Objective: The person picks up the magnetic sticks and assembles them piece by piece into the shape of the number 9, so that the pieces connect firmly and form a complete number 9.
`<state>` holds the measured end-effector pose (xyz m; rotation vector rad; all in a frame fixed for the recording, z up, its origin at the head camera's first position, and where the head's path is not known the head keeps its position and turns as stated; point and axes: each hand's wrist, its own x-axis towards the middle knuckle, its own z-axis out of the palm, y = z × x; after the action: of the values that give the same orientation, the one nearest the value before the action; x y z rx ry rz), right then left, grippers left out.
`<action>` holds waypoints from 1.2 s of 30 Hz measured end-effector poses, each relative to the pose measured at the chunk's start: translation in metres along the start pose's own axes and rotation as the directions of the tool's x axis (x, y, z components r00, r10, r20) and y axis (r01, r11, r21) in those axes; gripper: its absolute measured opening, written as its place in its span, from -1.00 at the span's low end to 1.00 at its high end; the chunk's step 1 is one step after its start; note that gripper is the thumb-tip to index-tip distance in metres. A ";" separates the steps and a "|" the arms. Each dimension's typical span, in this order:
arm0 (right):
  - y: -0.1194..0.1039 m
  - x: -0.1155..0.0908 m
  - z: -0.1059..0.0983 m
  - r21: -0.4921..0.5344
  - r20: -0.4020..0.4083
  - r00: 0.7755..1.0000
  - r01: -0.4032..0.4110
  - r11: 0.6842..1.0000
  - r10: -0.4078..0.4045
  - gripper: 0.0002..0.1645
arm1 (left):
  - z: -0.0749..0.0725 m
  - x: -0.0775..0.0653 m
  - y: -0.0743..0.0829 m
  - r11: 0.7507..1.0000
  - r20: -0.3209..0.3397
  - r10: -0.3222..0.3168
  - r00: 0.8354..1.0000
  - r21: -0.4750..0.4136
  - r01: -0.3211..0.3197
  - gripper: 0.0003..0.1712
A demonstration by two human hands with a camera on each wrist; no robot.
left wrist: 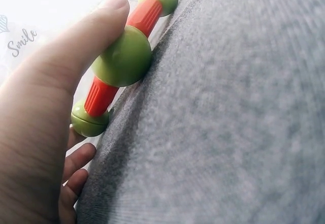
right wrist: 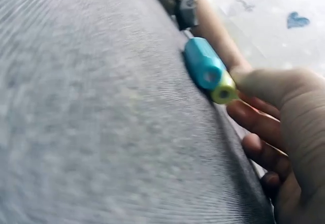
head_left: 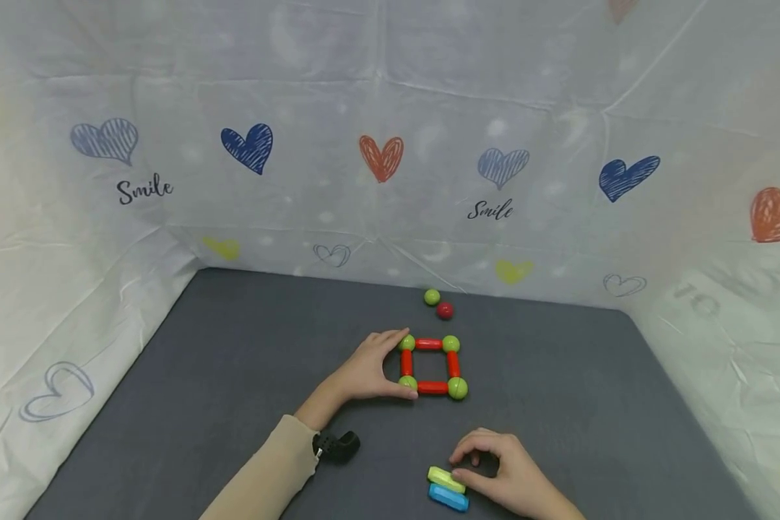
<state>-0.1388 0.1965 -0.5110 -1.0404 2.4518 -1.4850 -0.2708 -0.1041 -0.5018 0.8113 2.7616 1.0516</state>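
Observation:
Four-sided, a square of red rods [head_left: 432,388] with green balls [head_left: 458,388] at its corners lies on the dark table. My left hand [head_left: 368,367] spans its left side, gripping it with the thumb at the near left ball and fingertips at the far left one. In the left wrist view the thumb presses against a green ball [left wrist: 123,56]. My right hand [head_left: 508,473] is at a yellow rod [head_left: 446,479], the thumb at its right end and the index finger raised apart from it. A blue rod [head_left: 448,497] lies alongside, also in the right wrist view.
Beyond the square, a loose green ball [head_left: 432,297] and a red ball [head_left: 445,310] lie near the table's back edge. A white cloth [head_left: 377,108] printed with hearts hangs behind and at both sides. My left wrist wears a black band [head_left: 336,447].

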 end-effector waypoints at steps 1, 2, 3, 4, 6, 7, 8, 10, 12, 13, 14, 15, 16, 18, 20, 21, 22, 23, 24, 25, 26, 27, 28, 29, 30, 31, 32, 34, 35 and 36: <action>0.000 0.000 -0.001 0.000 0.008 1.000 0.022 1.000 -0.022 -0.84 | 0.000 0.000 0.000 1.000 0.001 0.000 1.000 0.000 0.000 0.38; 0.001 0.000 -0.001 -0.002 0.016 0.999 0.045 0.999 -0.045 -0.82 | 0.000 0.000 0.001 1.000 0.002 -0.001 1.000 -0.003 0.001 0.38; 0.001 -0.001 -0.002 -0.008 0.025 0.997 0.069 0.998 -0.069 -0.80 | 0.000 0.000 0.001 1.000 0.004 -0.001 1.000 -0.003 0.001 0.38; 0.002 -0.001 -0.003 -0.014 0.034 0.995 0.092 0.996 -0.091 -0.77 | 0.000 0.000 0.001 1.000 0.006 -0.001 1.000 -0.002 0.001 0.38; 0.002 -0.001 -0.004 -0.026 0.051 0.990 0.134 0.991 -0.132 -0.73 | 0.000 0.000 0.001 1.000 0.007 -0.003 1.000 -0.004 0.003 0.37; 0.003 -0.001 -0.004 -0.031 0.057 0.988 0.147 0.989 -0.145 -0.72 | 0.000 0.000 0.001 1.000 0.009 -0.003 1.000 -0.005 0.003 0.37; 0.003 -0.001 -0.004 -0.032 0.060 0.987 0.153 0.988 -0.150 -0.72 | 0.000 0.000 0.001 1.000 0.009 -0.004 1.000 -0.006 0.004 0.37; 0.003 -0.001 -0.004 -0.035 0.063 0.986 0.155 0.987 -0.153 -0.71 | 0.000 0.001 0.001 1.000 0.010 -0.006 1.000 -0.003 0.006 0.37; 0.003 -0.001 -0.004 -0.032 0.061 0.988 0.141 0.989 -0.139 -0.73 | 0.000 0.001 0.001 1.000 0.011 -0.008 1.000 0.000 0.008 0.37; 0.002 -0.001 -0.004 -0.029 0.059 0.990 0.130 0.991 -0.129 -0.73 | 0.000 0.001 0.001 1.000 0.011 -0.007 1.000 0.000 0.007 0.37; 0.002 -0.001 -0.004 -0.027 0.057 0.991 0.123 0.992 -0.122 -0.74 | 0.001 0.002 0.001 1.000 0.012 -0.009 1.000 0.002 0.009 0.37; 0.001 -0.001 -0.004 -0.027 0.055 0.991 0.120 0.992 -0.118 -0.75 | 0.001 0.002 0.000 1.000 0.013 -0.011 1.000 0.004 0.011 0.37; 0.000 -0.001 -0.003 -0.025 0.054 0.992 0.115 0.993 -0.114 -0.75 | 0.001 0.002 0.000 1.000 0.014 -0.012 1.000 0.002 0.012 0.38; 0.000 -0.001 -0.003 -0.022 0.048 0.993 0.111 0.994 -0.109 -0.75 | 0.002 0.002 0.000 1.000 0.016 -0.014 1.000 0.004 0.014 0.38; 0.000 -0.001 -0.002 -0.021 0.039 0.993 0.108 0.994 -0.108 -0.75 | 0.002 0.002 -0.001 1.000 0.016 -0.016 1.000 0.004 0.016 0.38; 0.000 -0.002 -0.002 -0.021 0.034 0.994 0.104 0.994 -0.103 -0.76 | 0.002 0.002 -0.001 1.000 0.014 -0.014 1.000 0.002 0.014 0.38; 0.000 -0.002 -0.002 -0.019 0.025 0.996 0.091 0.996 -0.091 -0.76 | 0.003 0.002 -0.001 1.000 0.013 -0.012 1.000 0.002 0.011 0.37; 0.001 -0.002 -0.002 -0.021 0.013 0.997 0.072 0.997 -0.072 -0.76 | 0.003 0.002 -0.001 1.000 0.011 -0.009 1.000 0.001 0.009 0.37; 0.001 -0.002 -0.002 -0.027 -0.004 0.999 0.050 0.998 -0.050 -0.77 | 0.003 0.002 -0.001 1.000 0.010 -0.008 1.000 0.001 0.008 0.37; 0.001 -0.002 -0.002 -0.036 -0.027 0.999 0.026 0.999 -0.027 -0.77 | 0.003 0.002 -0.001 1.000 0.010 -0.007 1.000 0.000 0.007 0.37; 0.001 -0.002 -0.002 -0.046 -0.056 0.998 -0.007 0.999 0.004 -0.77 | 0.003 0.002 -0.001 1.000 0.009 -0.005 1.000 -0.001 0.005 0.37; 0.001 -0.001 -0.002 -0.062 -0.093 0.995 -0.048 0.997 0.042 -0.77 | 0.002 0.002 -0.001 1.000 0.009 -0.005 1.000 -0.002 0.005 0.37; 0.001 0.000 -0.002 -0.078 -0.140 0.986 -0.097 0.992 0.086 -0.76 | 0.002 0.001 -0.001 1.000 0.010 -0.006 1.000 -0.001 0.006 0.37; 0.001 0.002 -0.002 -0.099 -0.196 0.972 -0.149 0.984 0.128 -0.75 | 0.001 0.001 -0.001 1.000 0.009 -0.006 1.000 -0.002 0.006 0.37; 0.001 0.004 -0.003 -0.115 -0.256 0.952 -0.203 0.972 0.168 -0.74 | 0.001 0.001 -0.001 1.000 0.010 -0.006 1.000 0.000 0.006 0.37; 0.001 0.006 -0.004 -0.125 -0.319 0.924 -0.259 0.958 0.208 -0.73 | 0.001 0.001 -0.002 1.000 0.010 -0.005 1.000 0.002 0.005 0.37; 0.001 0.008 -0.005 -0.125 -0.379 0.891 -0.315 0.941 0.248 -0.73 | 0.000 0.001 -0.002 1.000 0.008 -0.004 1.000 0.004 0.004 0.37; 0.001 0.012 -0.007 -0.108 -0.481 0.821 -0.403 0.909 0.307 -0.76 | 0.000 0.001 -0.002 1.000 0.008 -0.001 1.000 0.005 0.001 0.37; 0.001 0.013 -0.008 -0.094 -0.515 0.792 -0.433 0.897 0.328 -0.78 | 0.000 0.001 -0.002 1.000 0.009 -0.001 1.000 0.005 0.001 0.37; 0.002 0.014 -0.009 -0.079 -0.539 0.769 -0.453 0.888 0.344 -0.79 | -0.001 0.001 -0.002 1.000 0.011 -0.002 1.000 0.005 0.002 0.37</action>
<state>-0.1544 0.1954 -0.5040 -0.0783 2.9769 -1.5212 -0.2726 -0.1053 -0.5026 0.8122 2.7571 1.0370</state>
